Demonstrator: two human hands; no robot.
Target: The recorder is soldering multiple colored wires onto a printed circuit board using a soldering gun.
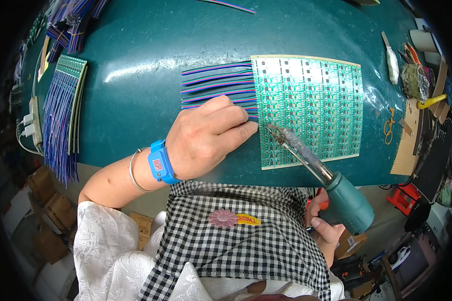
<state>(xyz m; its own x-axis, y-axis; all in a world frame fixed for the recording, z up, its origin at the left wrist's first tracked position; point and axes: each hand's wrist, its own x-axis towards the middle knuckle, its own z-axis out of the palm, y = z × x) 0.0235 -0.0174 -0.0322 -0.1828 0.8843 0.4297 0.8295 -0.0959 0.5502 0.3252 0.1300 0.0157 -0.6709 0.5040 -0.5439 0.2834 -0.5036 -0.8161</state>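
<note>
The left hand is at the left edge of the green board on the worktop, its fingers pinching one of the wires there. The right hand grips the iron, fingers partly hidden, its tip over the board near the left fingertips.

Count was two hands: one left hand, one right hand. Had one soldering iron, one circuit-board panel. Ribbon wires on its edge: at least four showed, hand hid the rest, no exact total. One stray wire strip up top. One board stack, layers not countable. Wire bundles: several, overlapped. White plugs: two. One wristband, one bangle, one pair of scissors.
</note>
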